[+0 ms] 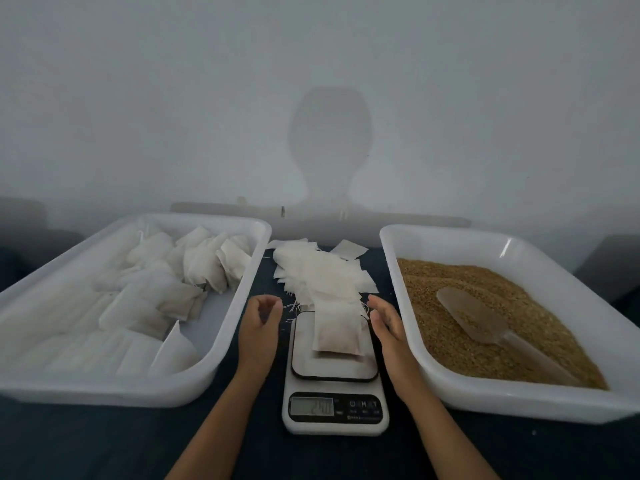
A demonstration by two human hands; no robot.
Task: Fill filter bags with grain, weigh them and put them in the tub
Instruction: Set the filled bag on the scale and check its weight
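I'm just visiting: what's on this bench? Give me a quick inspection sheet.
Surface: dark table.
Job's things: filled bag on scale; left tub holds filled bags; right tub holds grain and scoop; empty bags heaped behind the scale.
Clutter: loose strings by the scale.
Hands: left hand and right hand beside the scale, holding nothing.
Cables: nothing seen.
Surroundings: pale wall, person's shadow.

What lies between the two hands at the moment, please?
In the head view, the scale with a filled bag on its platform lies between the left hand and right hand.
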